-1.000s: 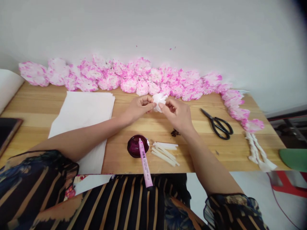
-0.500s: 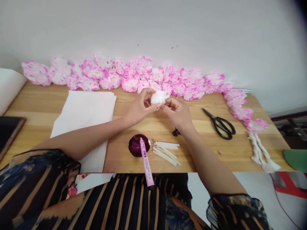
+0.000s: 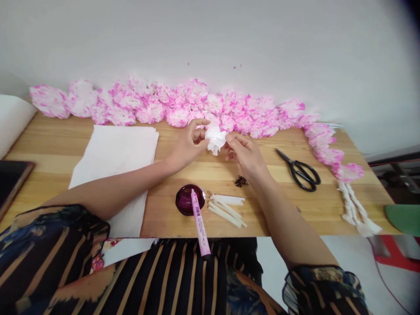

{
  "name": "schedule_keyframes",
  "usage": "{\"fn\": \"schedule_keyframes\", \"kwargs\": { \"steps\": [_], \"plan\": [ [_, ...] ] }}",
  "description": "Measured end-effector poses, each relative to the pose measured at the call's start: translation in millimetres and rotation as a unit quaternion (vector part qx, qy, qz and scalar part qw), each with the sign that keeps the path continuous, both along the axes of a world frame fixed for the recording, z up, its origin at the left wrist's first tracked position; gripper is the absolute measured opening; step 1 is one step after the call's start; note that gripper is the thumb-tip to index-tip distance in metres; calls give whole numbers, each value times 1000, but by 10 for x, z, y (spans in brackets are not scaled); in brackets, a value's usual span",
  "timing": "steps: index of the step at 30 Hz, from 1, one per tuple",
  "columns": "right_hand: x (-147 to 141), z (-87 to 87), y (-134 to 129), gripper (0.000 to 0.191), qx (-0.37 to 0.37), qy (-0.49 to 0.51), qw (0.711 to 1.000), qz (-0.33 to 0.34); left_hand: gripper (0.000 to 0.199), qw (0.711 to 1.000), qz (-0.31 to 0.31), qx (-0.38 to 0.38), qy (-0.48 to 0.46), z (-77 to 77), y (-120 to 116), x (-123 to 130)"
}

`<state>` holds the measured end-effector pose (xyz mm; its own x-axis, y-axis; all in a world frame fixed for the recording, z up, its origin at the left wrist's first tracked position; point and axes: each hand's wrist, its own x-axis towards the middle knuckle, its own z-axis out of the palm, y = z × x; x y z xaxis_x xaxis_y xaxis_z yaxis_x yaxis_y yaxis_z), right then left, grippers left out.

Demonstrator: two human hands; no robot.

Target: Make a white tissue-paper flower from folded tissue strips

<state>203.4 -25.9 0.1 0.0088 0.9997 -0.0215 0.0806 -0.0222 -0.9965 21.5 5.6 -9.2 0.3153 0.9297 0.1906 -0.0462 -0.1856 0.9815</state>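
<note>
Above the desk (image 3: 188,175), head view: a white paper blossom (image 3: 215,141) was pinched at its sides by nearly closed fingers of the left hand (image 3: 187,146) and right hand (image 3: 247,154), seemingly part-shaped and lacking the pink of the apparently finished flowers (image 3: 177,117) behind. Some fingers and the blossom's underside were hidden; a dark object (image 3: 13,183) at left was cut off.

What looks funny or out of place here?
The pink marker looks odd: it lies across the dark dish, with its black end sticking out past the near edge of the table, so it might tip off. Also, a few tiny pink specks show on the otherwise plain wall.
</note>
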Motion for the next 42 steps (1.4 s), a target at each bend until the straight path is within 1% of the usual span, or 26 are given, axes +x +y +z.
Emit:
{"fn": "schedule_keyframes", "kwargs": {
  "steps": [2,3,5,7,9,11,13,16,18,22,24,28,30,32,36,39,42],
  "plan": [
    [-27,39,-39,40,34,-88,995,-11,40,1000,4,1,2,18,-10,1],
    [-44,58,-59,42,56,-140,988,-17,39,1000,6,2,4,25,-15,2],
    [-76,82,-89,36,100,-235,967,-26,38,1000,10,4,10,29,-19,4],
    [-89,77,-93,27,125,-279,952,-26,38,1000,13,9,14,17,-13,5],
    [-76,49,-71,21,119,-256,959,-20,37,1000,14,14,17,-2,-2,-2],
    [-45,15,-38,20,88,-193,977,-4,35,1000,13,20,17,-19,7,-17],
    [-17,-4,-12,23,54,-139,989,10,29,999,21,33,24,-27,10,-37],
    [-10,8,-7,25,34,-109,993,14,29,995,50,65,54,-24,-2,-53],
    [-30,29,-21,27,39,-102,994,9,34,994,48,73,67,-20,-17,-46],
    [-81,47,-47,32,49,-80,995,16,50,997,-8,34,61,-18,-49,-10],
    [-93,48,-55,34,35,-59,997,24,54,999,-15,21,48,-18,-53,0],
    [-75,71,-64,33,-9,21,1000,13,49,1000,-15,-1,3,-14,-34,-5],
    [-57,86,-64,30,-5,38,999,6,46,1000,-8,-15,-11,-9,-22,-9],
    [-44,97,-63,27,26,12,1000,-2,43,1000,1,-23,-14,-1,-16,-11],
    [-48,112,-75,21,101,-115,988,-15,36,1000,12,-25,-10,6,-14,-13],
    [-57,116,-87,16,115,-177,977,-12,30,1000,13,-25,-10,-12,-8,-16],
    [-57,95,-85,17,120,-195,973,-6,24,1000,3,-11,-7,-31,-14,-20]
  ]
}}
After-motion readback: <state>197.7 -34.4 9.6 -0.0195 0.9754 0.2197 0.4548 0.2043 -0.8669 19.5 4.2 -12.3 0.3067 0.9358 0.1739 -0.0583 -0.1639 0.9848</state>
